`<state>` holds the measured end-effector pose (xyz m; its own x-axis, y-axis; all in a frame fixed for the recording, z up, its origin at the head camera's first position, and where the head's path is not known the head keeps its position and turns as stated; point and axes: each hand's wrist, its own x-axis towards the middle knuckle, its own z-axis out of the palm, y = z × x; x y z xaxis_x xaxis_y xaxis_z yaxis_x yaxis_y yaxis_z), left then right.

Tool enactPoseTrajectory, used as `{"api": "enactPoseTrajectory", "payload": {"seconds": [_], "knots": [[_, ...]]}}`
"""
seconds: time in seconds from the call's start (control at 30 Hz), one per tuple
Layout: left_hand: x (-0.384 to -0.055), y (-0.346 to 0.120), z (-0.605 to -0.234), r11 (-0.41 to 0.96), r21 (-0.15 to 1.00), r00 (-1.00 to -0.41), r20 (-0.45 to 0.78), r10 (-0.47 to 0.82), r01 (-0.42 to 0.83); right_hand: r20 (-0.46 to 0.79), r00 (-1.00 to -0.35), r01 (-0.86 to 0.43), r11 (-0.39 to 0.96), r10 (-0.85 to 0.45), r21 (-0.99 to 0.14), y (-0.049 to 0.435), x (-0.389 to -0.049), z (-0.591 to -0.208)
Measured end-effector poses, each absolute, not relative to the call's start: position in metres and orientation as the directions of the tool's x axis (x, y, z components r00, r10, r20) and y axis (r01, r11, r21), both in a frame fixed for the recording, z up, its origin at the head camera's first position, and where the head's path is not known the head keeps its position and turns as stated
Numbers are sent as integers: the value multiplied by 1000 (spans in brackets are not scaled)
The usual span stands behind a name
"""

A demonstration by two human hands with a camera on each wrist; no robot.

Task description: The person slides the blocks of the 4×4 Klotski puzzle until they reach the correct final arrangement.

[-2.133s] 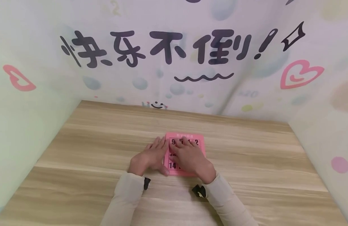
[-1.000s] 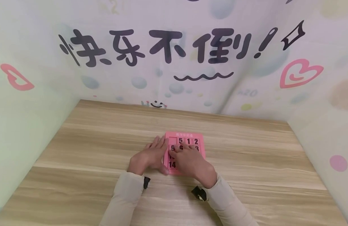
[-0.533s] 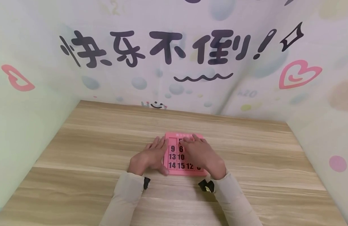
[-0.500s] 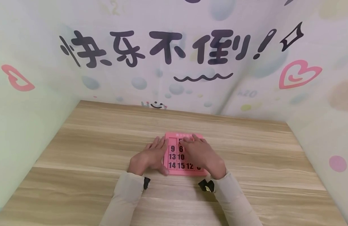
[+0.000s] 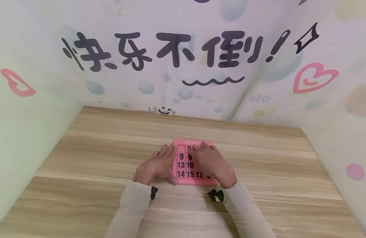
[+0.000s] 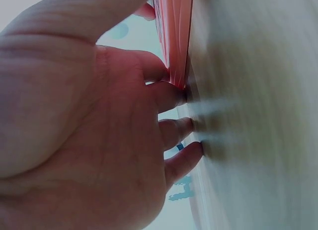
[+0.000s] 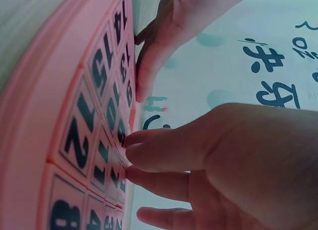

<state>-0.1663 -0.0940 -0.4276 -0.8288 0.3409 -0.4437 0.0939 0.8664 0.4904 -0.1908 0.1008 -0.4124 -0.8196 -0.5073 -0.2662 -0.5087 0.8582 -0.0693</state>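
"How are your hands set?"

"My right hand (image 5: 211,162) covers the upper right of the pink sliding-number puzzle (image 5: 193,181), fingers extended, tips touching the tiles, gripping nothing. My left hand (image 5: 159,165) lies along the puzzle's left edge, fingers stretched out, thumb by the near corner."

"How far along is the sliding?"

"Unfinished, I judge. The vacant slot (image 5: 181,149) is at top left, just beside tile 5 (image 5: 189,148). Below that slot come tile 9 (image 5: 181,156), tile 13 (image 5: 181,165) and tile 14 (image 5: 181,174). The nearest row runs 14, tile 15 (image 5: 190,174), tile 12 (image 5: 199,175), tile 8 (image 7: 66,215)."

"So what's left?"

"What I can read isn't in counting order, so probably plenty of shifting. My right hand hides part of the grid."

"And the puzzle itself?"

"Flat on the wood-grain bench (image 5: 91,155), before the printed wall (image 5: 126,86)."
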Motion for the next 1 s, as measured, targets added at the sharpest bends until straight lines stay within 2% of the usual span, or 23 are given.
{"api": "enactPoseTrajectory", "payload": {"seconds": [0.7,1.0], "knots": [[-169,-92,-427,877,474,-829,-455,325,83,-209,-825,-536,844,-525,-3,95,-189,-415],[-166,-93,-426,874,481,-825,-464,322,71,-178,-820,-549,836,-543,-21,89,-186,-421]]}}
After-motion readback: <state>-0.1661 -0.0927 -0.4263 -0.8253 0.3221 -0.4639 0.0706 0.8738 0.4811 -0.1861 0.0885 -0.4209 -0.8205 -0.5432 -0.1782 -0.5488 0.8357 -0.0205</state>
